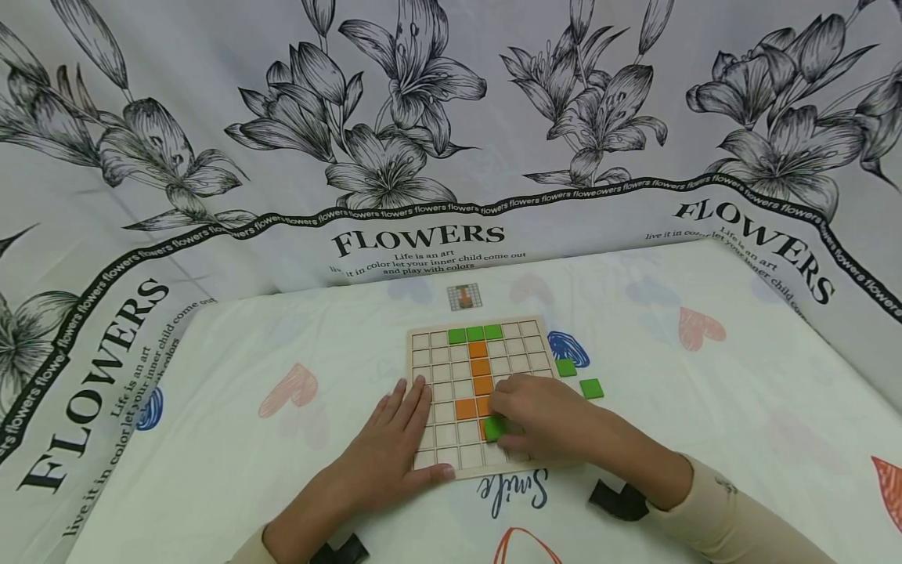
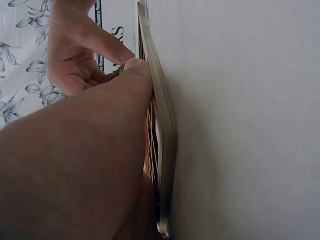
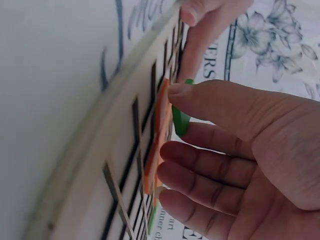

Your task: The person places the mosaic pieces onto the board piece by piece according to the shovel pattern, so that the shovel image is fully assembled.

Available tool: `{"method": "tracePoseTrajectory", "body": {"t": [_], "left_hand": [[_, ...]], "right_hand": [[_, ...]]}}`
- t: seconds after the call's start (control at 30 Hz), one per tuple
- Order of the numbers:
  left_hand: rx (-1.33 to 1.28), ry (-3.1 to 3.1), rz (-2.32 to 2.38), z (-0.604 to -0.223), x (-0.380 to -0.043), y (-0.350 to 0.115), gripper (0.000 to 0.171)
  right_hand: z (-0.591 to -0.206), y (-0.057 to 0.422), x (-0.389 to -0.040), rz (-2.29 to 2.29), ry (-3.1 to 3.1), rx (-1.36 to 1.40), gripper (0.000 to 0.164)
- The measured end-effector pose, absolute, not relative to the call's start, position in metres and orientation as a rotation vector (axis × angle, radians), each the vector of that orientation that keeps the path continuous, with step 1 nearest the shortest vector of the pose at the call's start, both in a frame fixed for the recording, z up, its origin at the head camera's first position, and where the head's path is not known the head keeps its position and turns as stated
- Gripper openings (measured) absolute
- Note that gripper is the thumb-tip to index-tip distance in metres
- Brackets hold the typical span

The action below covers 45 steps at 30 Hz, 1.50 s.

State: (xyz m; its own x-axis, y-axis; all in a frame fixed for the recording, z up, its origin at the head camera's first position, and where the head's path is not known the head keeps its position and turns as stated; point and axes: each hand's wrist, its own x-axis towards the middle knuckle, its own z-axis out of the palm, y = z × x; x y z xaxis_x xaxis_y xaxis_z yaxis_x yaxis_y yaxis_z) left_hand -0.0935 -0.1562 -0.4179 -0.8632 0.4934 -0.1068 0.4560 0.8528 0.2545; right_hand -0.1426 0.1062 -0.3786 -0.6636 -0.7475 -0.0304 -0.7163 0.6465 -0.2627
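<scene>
A wooden grid board lies flat on the cloth. My right hand pinches a green square tile between thumb and forefinger, seen tilted on edge in the right wrist view just over the orange tiles. Several orange tiles run down a middle column, with one more beside them at the left. Three green tiles sit in the top row. My left hand rests along the board's left side with fingers straight and thumb by the near edge. Some cells are hidden beneath my right hand.
Two loose green tiles, one close to the board's right edge and a second farther right, lie on the cloth. Behind the board is a small pattern card. A flower-printed curtain hangs at the back.
</scene>
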Motion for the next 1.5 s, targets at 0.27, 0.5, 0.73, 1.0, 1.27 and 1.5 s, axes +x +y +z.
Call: {"method": "tracePoseTrajectory", "body": {"t": [0.27, 0.5, 0.73, 1.0, 1.27, 1.5], "left_hand": [[0.733, 2.855, 0.344, -0.4163, -0.0939, -0.1554, 0.108], [0.732, 2.856, 0.336, -0.4161, -0.0937, -0.1551, 0.108], [0.734, 2.86, 0.327, -0.4165, -0.0943, -0.1551, 0.107], [0.733, 2.854, 0.325, -0.4153, -0.0941, -0.1553, 0.106], [0.739, 2.856, 0.331, -0.4148, -0.0946, -0.1554, 0.107], [0.737, 2.858, 0.326, -0.4159, -0.0947, -0.1557, 0.107]], "right_hand": [[-0.3851, 0.1014, -0.1408, -0.463, 2.715, -1.286, 0.013], [-0.385, 0.1038, -0.1412, -0.498, 2.672, -1.331, 0.01], [-0.3839, 0.1038, -0.1403, -0.531, 2.605, -1.404, 0.006], [-0.3846, 0.1007, -0.1377, -0.542, 2.578, -1.478, 0.006], [-0.3863, 0.1001, -0.137, -0.576, 2.5, -1.562, 0.005], [-0.3872, 0.0991, -0.136, -0.512, 2.487, -1.624, 0.005]]}}
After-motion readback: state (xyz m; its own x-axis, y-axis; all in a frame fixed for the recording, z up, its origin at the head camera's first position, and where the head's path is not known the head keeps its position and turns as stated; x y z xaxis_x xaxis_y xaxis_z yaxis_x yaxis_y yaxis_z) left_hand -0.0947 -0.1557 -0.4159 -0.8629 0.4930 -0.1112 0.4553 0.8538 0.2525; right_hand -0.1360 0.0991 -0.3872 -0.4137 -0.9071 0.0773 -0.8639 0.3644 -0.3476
